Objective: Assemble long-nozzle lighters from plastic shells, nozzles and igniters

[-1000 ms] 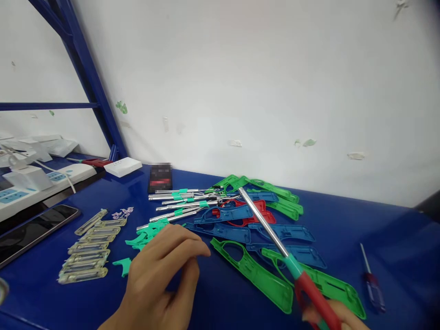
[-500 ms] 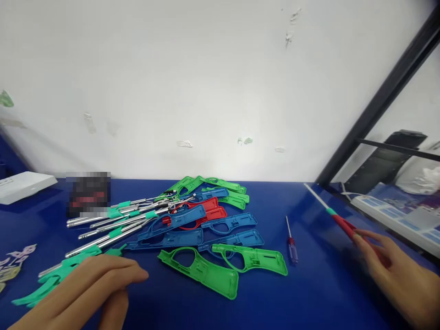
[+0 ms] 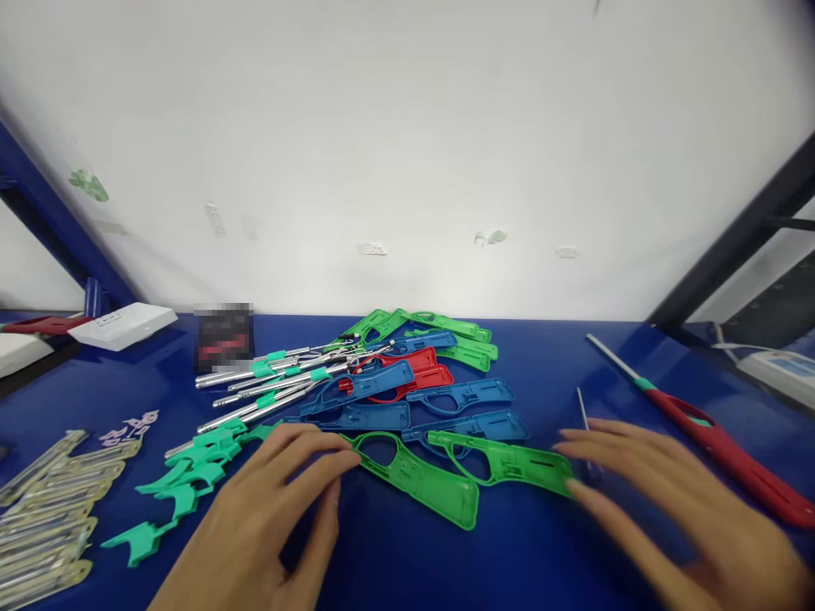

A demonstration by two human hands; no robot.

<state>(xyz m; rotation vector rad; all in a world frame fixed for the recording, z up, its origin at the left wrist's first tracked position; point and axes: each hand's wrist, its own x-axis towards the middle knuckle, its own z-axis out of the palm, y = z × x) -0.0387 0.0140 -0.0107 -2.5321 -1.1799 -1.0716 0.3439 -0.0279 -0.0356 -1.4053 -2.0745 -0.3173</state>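
Note:
My left hand [image 3: 271, 509] is over the table with its thumb and fingers a little apart. Its fingertips are at the narrow end of a green lighter casing half [image 3: 433, 486], and I cannot tell if they touch it. My right hand [image 3: 688, 518] is open, thumb and fingers spread around the broad end of a second green casing half [image 3: 522, 464]; the thumb tip looks to be at its edge. Partly behind the right fingers lies a screwdriver [image 3: 582, 412]. A red long-nosed lighter [image 3: 719, 441] lies to the right of that hand.
Blue casing halves [image 3: 464, 395], red ones [image 3: 413, 373] and more green ones lie behind. Left of them are metal lighter tubes [image 3: 255, 416], teal triggers [image 3: 184, 501] and clear yellowish parts [image 3: 57, 509]. A white box [image 3: 124, 327] stands far left, by the wall [image 3: 407, 153].
My right hand has let go of the red lighter, now lying on the table, and moved left to the green casing half. My left hand has moved right to the other one. The view has shifted left.

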